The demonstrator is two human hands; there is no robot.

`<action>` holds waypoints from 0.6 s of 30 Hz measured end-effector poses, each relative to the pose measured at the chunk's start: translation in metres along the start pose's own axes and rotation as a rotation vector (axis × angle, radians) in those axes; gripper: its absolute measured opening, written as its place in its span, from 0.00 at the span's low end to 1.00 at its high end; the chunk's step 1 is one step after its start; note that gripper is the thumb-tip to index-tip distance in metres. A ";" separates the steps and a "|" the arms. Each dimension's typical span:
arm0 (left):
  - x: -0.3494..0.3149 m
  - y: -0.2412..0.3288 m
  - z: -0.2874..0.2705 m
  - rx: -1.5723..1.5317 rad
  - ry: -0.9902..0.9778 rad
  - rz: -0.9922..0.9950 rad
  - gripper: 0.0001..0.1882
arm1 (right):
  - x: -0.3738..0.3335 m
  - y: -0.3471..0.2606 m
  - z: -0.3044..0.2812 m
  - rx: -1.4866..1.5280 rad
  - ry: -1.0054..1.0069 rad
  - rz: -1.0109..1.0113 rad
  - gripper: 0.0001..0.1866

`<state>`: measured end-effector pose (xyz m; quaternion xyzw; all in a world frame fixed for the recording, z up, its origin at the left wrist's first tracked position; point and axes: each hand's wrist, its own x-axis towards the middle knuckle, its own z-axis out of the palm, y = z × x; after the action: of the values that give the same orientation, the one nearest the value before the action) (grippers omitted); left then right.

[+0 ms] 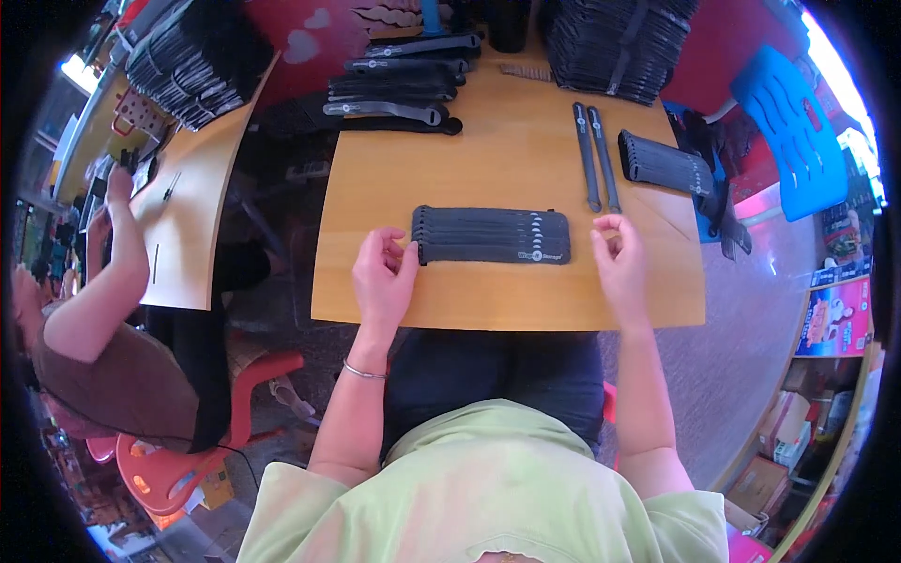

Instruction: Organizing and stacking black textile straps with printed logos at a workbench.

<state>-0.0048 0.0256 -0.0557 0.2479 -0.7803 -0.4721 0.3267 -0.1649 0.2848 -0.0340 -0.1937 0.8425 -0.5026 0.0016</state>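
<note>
Head view shows the straps [479, 235] stacked on the counter [488, 302] between the loosely open left hand [383, 280] at one end and the open right hand [620, 267] beyond the other, probably light, floppy, prone to sliding apart, best pinched at both ends.

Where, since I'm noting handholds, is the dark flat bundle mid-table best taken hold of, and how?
Probably by its two short ends: the bundle lies flat and lengthwise across the table, so its broad top offers little to pinch. The left grip could come from the left, the right grip from the right; each is nearest its own end.
</note>
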 end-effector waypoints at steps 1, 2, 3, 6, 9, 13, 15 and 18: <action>0.000 0.000 -0.001 0.007 -0.017 0.001 0.09 | 0.007 0.000 -0.001 -0.003 0.003 -0.006 0.11; 0.000 0.001 -0.002 0.014 -0.031 0.005 0.09 | 0.019 -0.001 -0.001 -0.088 0.002 -0.057 0.11; -0.001 0.000 -0.004 0.009 -0.024 0.010 0.09 | 0.032 -0.002 0.000 -0.172 0.000 -0.109 0.12; -0.001 -0.001 -0.007 0.006 -0.001 -0.019 0.09 | 0.069 0.002 0.003 -0.369 0.014 -0.252 0.15; -0.002 0.004 -0.003 0.015 -0.038 -0.016 0.09 | 0.098 0.012 0.005 -0.590 -0.032 -0.244 0.20; -0.003 0.004 -0.006 0.000 -0.045 -0.046 0.09 | 0.119 0.004 0.020 -0.787 -0.128 -0.043 0.28; -0.002 0.004 -0.007 0.007 -0.042 -0.030 0.10 | 0.130 0.005 0.024 -0.711 -0.180 0.013 0.29; -0.002 0.003 -0.006 0.012 -0.045 -0.016 0.10 | 0.144 0.007 0.027 -0.608 -0.275 0.095 0.30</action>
<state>0.0002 0.0249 -0.0515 0.2455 -0.7883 -0.4755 0.3036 -0.2946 0.2178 -0.0257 -0.2121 0.9538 -0.1969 0.0809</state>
